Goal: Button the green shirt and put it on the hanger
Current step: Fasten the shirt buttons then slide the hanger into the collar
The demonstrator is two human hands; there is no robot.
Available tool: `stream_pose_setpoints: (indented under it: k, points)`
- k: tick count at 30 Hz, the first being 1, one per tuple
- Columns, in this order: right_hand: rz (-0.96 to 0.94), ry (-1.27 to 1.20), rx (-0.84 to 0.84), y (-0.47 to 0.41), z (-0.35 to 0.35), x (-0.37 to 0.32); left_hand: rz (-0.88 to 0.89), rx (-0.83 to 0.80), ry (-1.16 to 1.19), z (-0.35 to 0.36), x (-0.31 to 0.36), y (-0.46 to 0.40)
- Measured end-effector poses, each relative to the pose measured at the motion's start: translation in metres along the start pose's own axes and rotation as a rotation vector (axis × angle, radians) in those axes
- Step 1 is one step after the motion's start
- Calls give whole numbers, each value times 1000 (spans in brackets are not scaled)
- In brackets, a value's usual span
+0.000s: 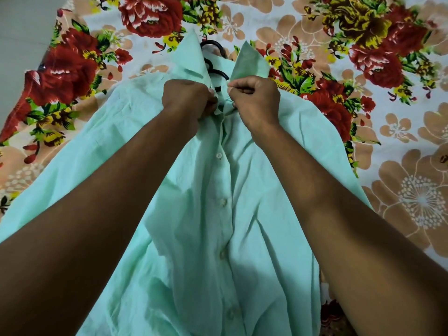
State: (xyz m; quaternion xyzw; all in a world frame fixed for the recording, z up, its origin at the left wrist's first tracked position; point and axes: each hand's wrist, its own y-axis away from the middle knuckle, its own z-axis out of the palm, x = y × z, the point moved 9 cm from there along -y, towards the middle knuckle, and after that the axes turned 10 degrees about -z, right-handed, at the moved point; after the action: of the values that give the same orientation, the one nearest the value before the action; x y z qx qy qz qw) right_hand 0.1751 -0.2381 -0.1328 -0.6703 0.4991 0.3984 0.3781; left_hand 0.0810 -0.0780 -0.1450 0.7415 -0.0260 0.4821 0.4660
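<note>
The green shirt lies front-up on a floral sheet, its collar end farthest from the person, collar points standing up. A black hanger sits inside the neck opening, its hook showing between the collar points. White buttons run down the placket and look fastened from the chest downward.

Both bare forearms reach forward from the bottom corners and converge at the neck of the shirt. The left hand is curled into a fist-like shape, knuckles up, its fingertips tucked against the left edge of the placket just under the collar; it pinches the cloth there, though the fingertips themselves are hidden. The right hand is likewise curled, thumb and forefinger pinching the opposite edge of the placket at the collar base. The two hands sit just beside each other, with a narrow strip of cloth between them. Whether a button is held between them cannot be told.
</note>
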Motion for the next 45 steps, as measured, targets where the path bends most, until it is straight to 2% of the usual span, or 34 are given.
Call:
stream_pose_setpoints:
  k: [4, 9, 15, 19, 24, 28, 35, 39, 45]
  points:
    - [14, -44, -14, -3, 3, 0, 62, 7, -105, 2, 4, -5]
    - [73, -94, -37, -4, 5, 2, 236, 59, -271, 5, 14, 1]
    - [188, -202, -63, -1, 10, 8, 370, 83, -347, 13, 17, 13]
    - [228, -249, -86, 1, 14, 14, 304, 17, -280, 17, 10, 9]
    - [278, -296, -124, -2, 17, 20, 142, -192, 7, 21, -3, 5]
    - [287, -296, -183, -1, 19, 17, 158, -204, -37, 21, -4, -2]
    - [127, -296, -321, 4, 19, 7, 109, -209, -108, 19, -3, -12]
    - [174, -315, -225, 2, 16, 13, 52, -245, -117, 22, -1, -12]
    - [185, -290, -77, 9, 15, 16, -40, -145, -145, 24, -2, -18]
